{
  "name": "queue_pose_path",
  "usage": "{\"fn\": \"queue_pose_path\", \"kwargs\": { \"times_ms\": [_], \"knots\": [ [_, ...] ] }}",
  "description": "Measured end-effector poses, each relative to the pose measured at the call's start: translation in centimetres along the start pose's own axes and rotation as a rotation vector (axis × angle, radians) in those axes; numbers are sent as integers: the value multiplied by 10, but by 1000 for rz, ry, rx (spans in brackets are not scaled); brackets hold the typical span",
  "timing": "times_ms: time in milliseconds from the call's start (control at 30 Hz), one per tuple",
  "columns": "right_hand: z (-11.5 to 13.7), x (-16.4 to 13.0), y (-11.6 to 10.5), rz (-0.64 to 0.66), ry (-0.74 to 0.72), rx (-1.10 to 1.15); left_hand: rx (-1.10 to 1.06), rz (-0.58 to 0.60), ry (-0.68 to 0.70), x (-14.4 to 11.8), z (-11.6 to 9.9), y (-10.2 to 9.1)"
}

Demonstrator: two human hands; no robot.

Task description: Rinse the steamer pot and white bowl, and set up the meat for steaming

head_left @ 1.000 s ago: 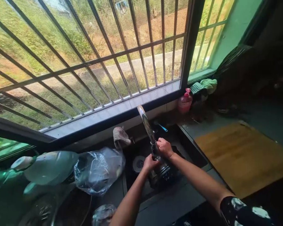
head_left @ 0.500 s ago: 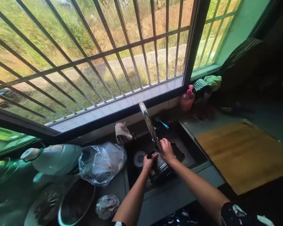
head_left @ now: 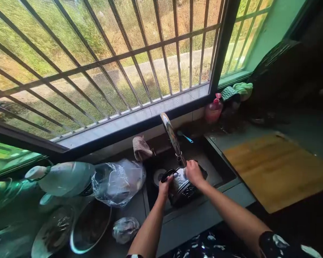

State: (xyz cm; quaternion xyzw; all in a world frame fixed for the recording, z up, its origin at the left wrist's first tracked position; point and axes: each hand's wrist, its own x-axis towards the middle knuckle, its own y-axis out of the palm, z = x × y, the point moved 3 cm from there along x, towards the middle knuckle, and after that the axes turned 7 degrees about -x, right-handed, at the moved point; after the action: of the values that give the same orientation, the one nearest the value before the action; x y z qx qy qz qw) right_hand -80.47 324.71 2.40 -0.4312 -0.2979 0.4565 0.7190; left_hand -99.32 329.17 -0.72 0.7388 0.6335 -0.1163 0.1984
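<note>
Gripping a shiny, ribbed steel pot (head_left: 183, 186) under the faucet (head_left: 173, 138), both hands closed: left hand (head_left: 165, 184), right hand (head_left: 194, 172).

grey counter (head_left: 193, 229): wooden board (head_left: 280, 168) right of sink (head_left: 218, 175); plastic bag (head_left: 118, 181), bowl (head_left: 90, 229) left.

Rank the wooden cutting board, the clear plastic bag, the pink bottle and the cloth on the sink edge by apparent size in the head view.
1. cutting board
2. plastic bag
3. and 4. pink bottle and cloth look alike.
</note>
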Motion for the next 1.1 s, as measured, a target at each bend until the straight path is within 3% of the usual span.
{"fn": "queue_pose_path", "kwargs": {
  "times_ms": [67, 133, 200, 300, 367, 567, 633, 767, 833, 900, 1000, 1100],
  "knots": [
    [29, -20, 9, -33, -70, -80, -23, 4, -30, -1, -1, 3],
    [41, -26, 11, -40, -156, -116, -51, -9, -43, -2, -1, 3],
    [27, -17, 4, -3, -176, -81, -60, -24, -36, -3, 1, 0],
    [-15, 5, -14, 70, -14, -21, -41, -42, -15, -3, 5, -4],
    [-27, 10, -22, 69, 34, -6, -11, -46, -3, -1, 5, -2],
    [18, -15, -19, -20, -277, -45, 17, -1, -12, -1, 1, 20],
    [11, -9, -20, 3, -251, -3, 3, 25, -22, -2, 1, 23],
    [-28, 18, -24, 21, 43, 109, -29, -2, -19, -2, 3, 14],
    [-31, 19, -19, 27, 120, 110, -44, -42, -3, 1, 7, 7],
    [-15, 9, -10, 11, 42, 61, -80, -67, -11, 4, 14, 1],
    [15, -10, 2, -25, -190, -9, -166, -68, -54, 8, 26, -4],
    [3, 0, 3, -26, -146, 44, -243, -68, -46, 11, 33, -11]
  ]
}}
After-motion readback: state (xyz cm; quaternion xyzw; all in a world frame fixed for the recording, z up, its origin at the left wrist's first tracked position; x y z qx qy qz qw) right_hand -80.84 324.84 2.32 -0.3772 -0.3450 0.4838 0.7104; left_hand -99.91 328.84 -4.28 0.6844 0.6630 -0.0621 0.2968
